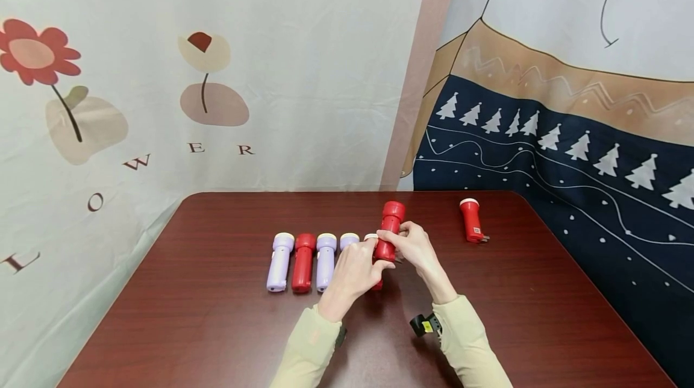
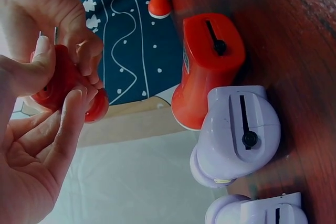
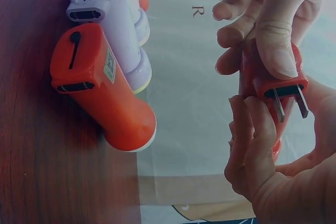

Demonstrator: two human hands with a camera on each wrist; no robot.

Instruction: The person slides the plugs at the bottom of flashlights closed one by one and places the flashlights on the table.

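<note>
Above the table both hands hold a red flashlight (image 1: 393, 214) with its head pointing away. Two metal plug prongs (image 3: 283, 106) stick out of its tail end. My right hand (image 1: 416, 247) grips the body from the right. My left hand (image 1: 352, 270) pinches it near the tail, and the thumb (image 3: 281, 56) lies over that end in the right wrist view. Under the hands another red flashlight (image 3: 115, 98) lies on the table. Beside it is a lavender flashlight (image 3: 107, 19), partly hidden by my left hand in the head view.
Further left in the row lie a lavender flashlight (image 1: 326, 264), a red flashlight (image 1: 303, 264) and another lavender flashlight (image 1: 279, 264). A separate red flashlight (image 1: 472, 219) with a white rim lies at the back right, its prongs out. Printed curtains (image 1: 325, 75) hang behind the brown table (image 1: 217, 316).
</note>
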